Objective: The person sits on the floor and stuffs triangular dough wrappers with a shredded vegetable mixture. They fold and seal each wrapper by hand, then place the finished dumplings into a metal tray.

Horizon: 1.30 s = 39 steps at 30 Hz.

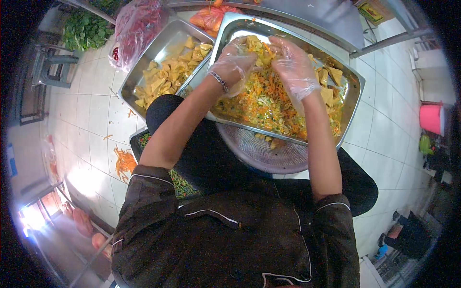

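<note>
My left hand and my right hand, both in clear plastic gloves, hold a piece of yellow fried tofu between their fingers. Orange carrot shreds show at its side nearest the right hand; the fingertips are partly hidden. Both hands are over a deep steel tray. Beneath them, the tray holds a heap of shredded vegetable mix with carrot and pale green shreds. Several tofu pieces lie at its right side. To the left, a second steel tray contains many more tofu pieces.
A purple plastic colander sits under the near edge of the tray, by my crossed legs. Left of my knee stands a dark tray of chopped green and red vegetables. Carrot shreds litter the tiles. Filled plastic bags and leafy greens lie beyond.
</note>
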Each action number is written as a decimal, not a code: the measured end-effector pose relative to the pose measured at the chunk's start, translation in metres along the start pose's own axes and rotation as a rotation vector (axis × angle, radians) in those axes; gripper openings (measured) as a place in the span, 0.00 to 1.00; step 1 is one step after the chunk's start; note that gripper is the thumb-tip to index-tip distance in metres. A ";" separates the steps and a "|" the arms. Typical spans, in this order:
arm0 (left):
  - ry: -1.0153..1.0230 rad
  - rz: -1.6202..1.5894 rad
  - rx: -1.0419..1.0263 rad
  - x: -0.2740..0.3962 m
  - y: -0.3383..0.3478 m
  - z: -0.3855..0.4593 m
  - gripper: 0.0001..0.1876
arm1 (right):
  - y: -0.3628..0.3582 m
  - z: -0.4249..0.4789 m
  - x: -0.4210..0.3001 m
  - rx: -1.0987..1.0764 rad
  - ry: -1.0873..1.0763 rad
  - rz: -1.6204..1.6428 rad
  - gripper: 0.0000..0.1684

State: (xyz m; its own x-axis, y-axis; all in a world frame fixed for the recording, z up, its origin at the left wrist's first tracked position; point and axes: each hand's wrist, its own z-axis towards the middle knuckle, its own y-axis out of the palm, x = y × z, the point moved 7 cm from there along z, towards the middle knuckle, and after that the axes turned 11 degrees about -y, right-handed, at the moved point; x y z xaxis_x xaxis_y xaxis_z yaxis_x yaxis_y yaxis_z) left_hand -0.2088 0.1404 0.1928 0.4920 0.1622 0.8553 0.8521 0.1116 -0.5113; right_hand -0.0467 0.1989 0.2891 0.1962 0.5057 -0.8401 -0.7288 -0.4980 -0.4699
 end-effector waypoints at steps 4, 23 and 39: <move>-0.075 -0.356 0.022 0.008 0.001 -0.005 0.11 | 0.001 -0.002 -0.012 0.140 -0.154 -0.132 0.25; -0.152 -0.407 0.008 0.059 -0.017 -0.020 0.25 | -0.003 -0.011 -0.029 -0.004 -0.165 -0.185 0.15; -0.173 -0.559 0.005 0.038 -0.005 -0.017 0.28 | 0.015 -0.011 -0.043 -0.016 -0.496 -0.626 0.12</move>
State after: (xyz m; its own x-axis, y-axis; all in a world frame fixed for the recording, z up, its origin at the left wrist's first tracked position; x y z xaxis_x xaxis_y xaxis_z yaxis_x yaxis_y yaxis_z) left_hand -0.1911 0.1293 0.2292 -0.0683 0.2354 0.9695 0.9730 0.2305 0.0126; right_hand -0.0586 0.1618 0.3148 0.2478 0.9475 -0.2021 -0.5695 -0.0263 -0.8216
